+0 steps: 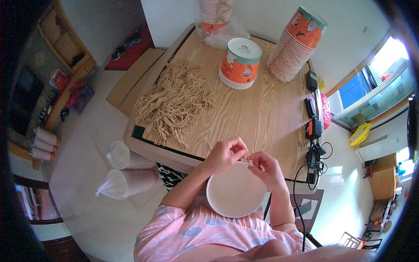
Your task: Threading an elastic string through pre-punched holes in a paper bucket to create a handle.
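Observation:
A white-lined paper bucket point(235, 192) rests at my lap, its round mouth turned up toward me. At its far rim, my left hand point(226, 156) is closed in a pinch, with a small pale bit at the fingertips too tiny to make out. Close beside it, my right hand point(266, 169) pinches the rim, thumb and fingers bent over the edge. Beyond the hands a loose heap of beige cord point(176, 100) lies on the wooden table point(244, 126). Farther back, a short stack of orange and green paper buckets point(240, 65) stands upside down.
A tall leaning bucket stack point(292, 48) stands back right; another in clear plastic point(214, 17) stands at the back. Power adapters point(313, 129) and black cables line the right edge. Bagged buckets point(128, 183) lie on the floor at left, near a cardboard sheet point(131, 83).

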